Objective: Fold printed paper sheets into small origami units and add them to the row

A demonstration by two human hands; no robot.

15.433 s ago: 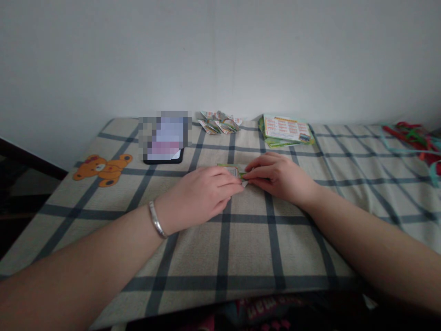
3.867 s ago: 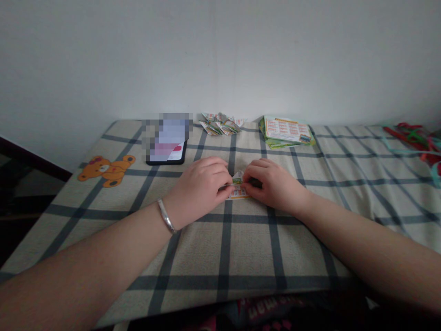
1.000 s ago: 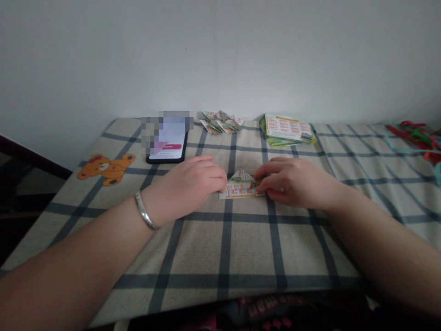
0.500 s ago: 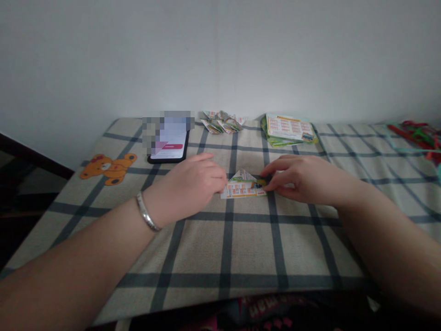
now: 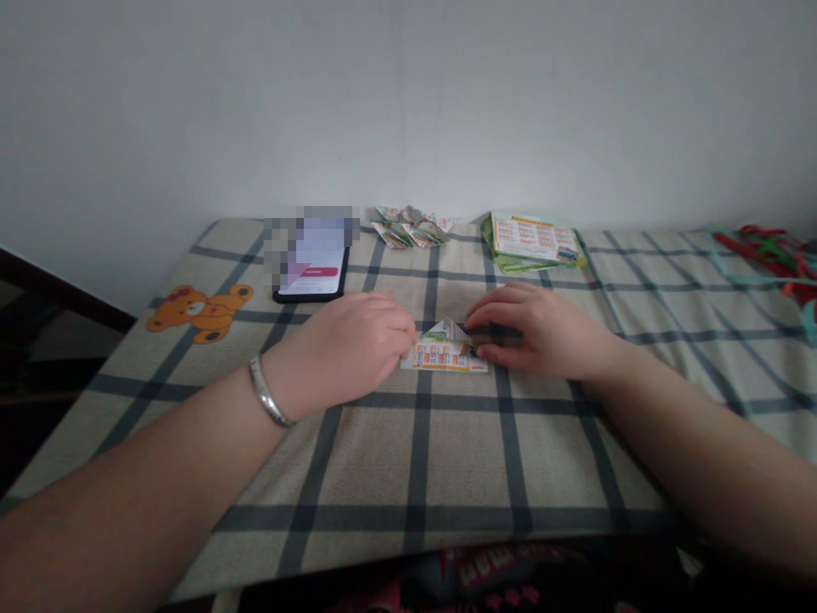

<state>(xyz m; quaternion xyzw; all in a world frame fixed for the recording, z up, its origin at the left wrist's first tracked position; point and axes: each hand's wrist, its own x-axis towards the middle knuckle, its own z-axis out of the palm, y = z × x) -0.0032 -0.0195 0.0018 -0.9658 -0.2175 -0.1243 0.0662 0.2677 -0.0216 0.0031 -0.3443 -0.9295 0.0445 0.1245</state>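
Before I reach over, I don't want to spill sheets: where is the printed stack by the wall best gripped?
Probably the near long edge, from the person's side, thumb above, fingers beneath. The printed stack lies flat on the tablecloth, its far edge close to the wall; lower sheets jut out at the left and front, so pinch through all layers.
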